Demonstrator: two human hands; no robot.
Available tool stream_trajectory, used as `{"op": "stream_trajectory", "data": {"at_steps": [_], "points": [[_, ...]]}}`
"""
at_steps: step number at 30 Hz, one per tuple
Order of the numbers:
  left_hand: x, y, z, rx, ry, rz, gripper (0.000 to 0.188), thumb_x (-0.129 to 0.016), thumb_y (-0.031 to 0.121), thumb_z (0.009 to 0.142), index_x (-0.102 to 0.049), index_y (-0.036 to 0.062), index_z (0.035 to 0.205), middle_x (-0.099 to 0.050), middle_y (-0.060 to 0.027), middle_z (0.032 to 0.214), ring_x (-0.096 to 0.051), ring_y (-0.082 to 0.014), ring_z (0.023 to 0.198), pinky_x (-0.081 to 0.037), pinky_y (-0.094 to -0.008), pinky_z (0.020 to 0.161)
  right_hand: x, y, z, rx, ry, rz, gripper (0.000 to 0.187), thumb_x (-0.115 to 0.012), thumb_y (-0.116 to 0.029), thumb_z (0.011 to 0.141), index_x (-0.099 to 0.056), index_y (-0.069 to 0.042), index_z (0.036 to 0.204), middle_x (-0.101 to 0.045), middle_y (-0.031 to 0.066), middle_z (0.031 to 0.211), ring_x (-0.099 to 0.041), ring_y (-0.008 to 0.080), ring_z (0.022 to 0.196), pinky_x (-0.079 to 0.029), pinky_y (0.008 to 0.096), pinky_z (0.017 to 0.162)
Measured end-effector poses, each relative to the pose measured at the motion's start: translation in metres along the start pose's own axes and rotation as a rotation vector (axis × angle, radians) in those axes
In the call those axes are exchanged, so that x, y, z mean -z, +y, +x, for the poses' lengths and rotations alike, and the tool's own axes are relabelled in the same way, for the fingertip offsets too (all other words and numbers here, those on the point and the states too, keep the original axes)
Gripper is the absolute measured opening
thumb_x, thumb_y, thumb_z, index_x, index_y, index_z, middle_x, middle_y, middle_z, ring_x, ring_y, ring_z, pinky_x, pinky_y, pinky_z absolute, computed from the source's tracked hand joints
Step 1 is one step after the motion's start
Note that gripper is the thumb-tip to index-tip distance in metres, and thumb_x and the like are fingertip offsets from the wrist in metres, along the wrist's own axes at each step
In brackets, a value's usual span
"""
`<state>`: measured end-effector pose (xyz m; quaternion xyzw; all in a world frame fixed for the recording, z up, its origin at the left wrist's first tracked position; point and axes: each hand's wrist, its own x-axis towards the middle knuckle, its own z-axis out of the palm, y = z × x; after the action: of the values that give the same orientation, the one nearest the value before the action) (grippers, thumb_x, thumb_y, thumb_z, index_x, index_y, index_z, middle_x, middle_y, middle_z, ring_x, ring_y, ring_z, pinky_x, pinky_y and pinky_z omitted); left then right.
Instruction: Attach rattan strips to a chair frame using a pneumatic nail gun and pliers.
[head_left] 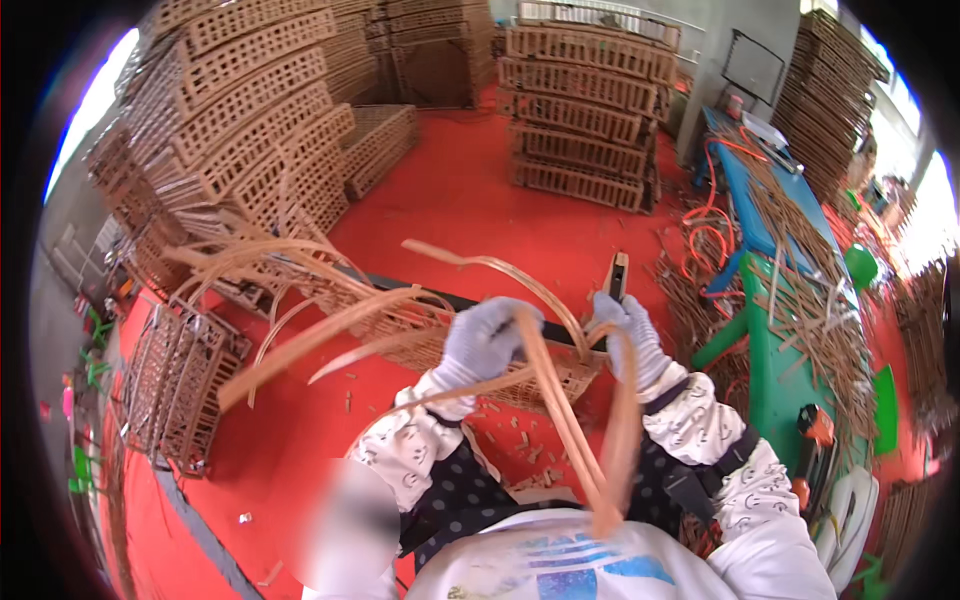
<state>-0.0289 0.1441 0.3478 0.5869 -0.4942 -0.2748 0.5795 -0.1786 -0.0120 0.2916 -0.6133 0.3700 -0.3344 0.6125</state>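
My left hand (pixel 487 345), in a pale grey glove, is closed round long flat brown strips (pixel 560 400). Two of those strips run down towards my lap, one of them blurred. My right hand (pixel 636 338), gloved too, is closed at the right end of the work, where another brown strip (pixel 540 288) arches across. Just above its fingers a tan and black upright piece (pixel 617 278) stands up; its kind is unclear. Beneath both hands lies a long openwork woven brown frame (pixel 390 340), with loose strips (pixel 300 345) curving out to the left. My palms partly hide the joins.
Tall stacks of slatted brown frames (pixel 250 90) rise at far left, with another stack (pixel 590 110) ahead. At right, a blue table (pixel 750 215) and a green table (pixel 775 380) carry loose strips. An orange and black tool (pixel 815 425) is nearby. Offcuts (pixel 530 455) litter the red floor.
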Motion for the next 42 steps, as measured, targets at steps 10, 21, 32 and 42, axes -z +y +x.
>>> {"op": "stream_trajectory", "data": {"at_steps": [10,21,32,42], "points": [[-0.013,0.032,-0.045,0.161,0.16,0.19,0.025,-0.056,0.022,0.086,-0.062,-0.001,0.079,-0.057,-0.0019,0.053,-0.05,-0.0061,0.043,-0.039,-0.0212,0.042,0.116,0.001,-0.098,0.505,-0.111,-1.063,0.029,-0.031,-0.014,0.094,-0.043,-0.001,0.118,-0.049,0.0111,0.117,-0.043,0.0234,0.114,-0.032,0.0318,0.1],[-0.011,0.027,-0.056,-0.323,0.282,0.822,0.031,-0.065,0.025,0.079,-0.056,0.0011,0.061,-0.052,-0.0159,0.056,-0.051,-0.0306,0.05,-0.039,-0.035,0.046,0.088,-0.047,-0.2,0.611,0.183,-0.481,0.038,-0.058,-0.001,0.074,-0.047,-0.002,0.11,-0.056,0.0147,0.105,-0.06,0.0226,0.09,-0.048,0.0281,0.075],[-0.032,0.042,-0.071,-0.267,-0.276,0.51,0.018,-0.062,0.024,0.08,-0.059,0.0062,0.081,-0.058,-0.012,0.072,-0.059,-0.0294,0.061,-0.045,-0.0359,0.051,0.074,-0.04,-0.162,0.466,0.237,-0.66,0.035,-0.073,-0.018,0.064,-0.056,-0.006,0.092,-0.055,0.0128,0.099,-0.058,0.0278,0.085,-0.049,0.0331,0.068],[-0.122,0.013,-0.025,-0.371,-0.397,0.372,0.038,-0.062,0.014,0.073,-0.054,0.0099,0.11,-0.056,-0.0145,0.097,-0.06,-0.0324,0.079,-0.05,-0.0381,0.066,0.074,-0.053,-0.158,0.696,0.27,-0.863,0.02,-0.071,-0.016,0.061,-0.061,-0.01,0.077,-0.056,0.0064,0.086,-0.055,0.0269,0.077,-0.046,0.0372,0.065]]}}
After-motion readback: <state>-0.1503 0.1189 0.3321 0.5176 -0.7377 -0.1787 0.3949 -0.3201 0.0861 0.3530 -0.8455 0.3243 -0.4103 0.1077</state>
